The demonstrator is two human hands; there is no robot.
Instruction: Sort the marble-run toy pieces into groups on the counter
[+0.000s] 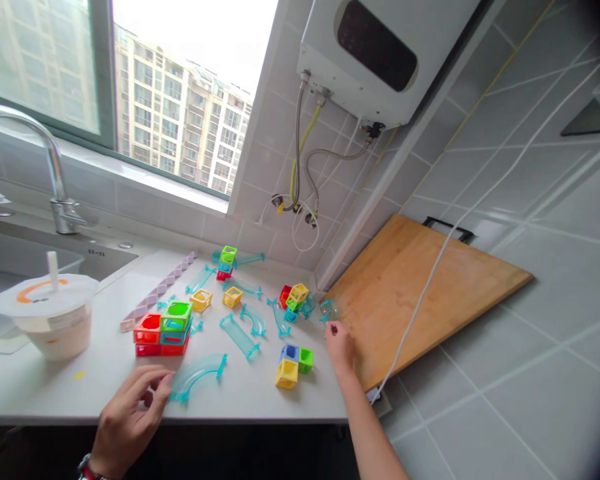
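Note:
My left hand [130, 417] rests near the counter's front edge, fingers curled loosely, fingertips touching the end of a curved teal track piece [197, 375]. My right hand [340, 347] reaches toward a small clear teal piece [329, 310] by the cutting board, fingers bent near it; I cannot tell if it grips it. Between the hands sits a cluster of yellow, blue and green cubes [294, 365]. A red, green and blue block stack [163, 327] stands ahead of the left hand. More teal tracks [239, 335] and cubes [294, 298] lie scattered.
A lidded drink cup with a straw [50, 319] stands at the left beside the sink [25, 257] and tap [55, 173]. A wooden cutting board [420, 293] leans on the right wall, a white cable [430, 280] across it. A lilac strip [157, 290] lies behind the blocks.

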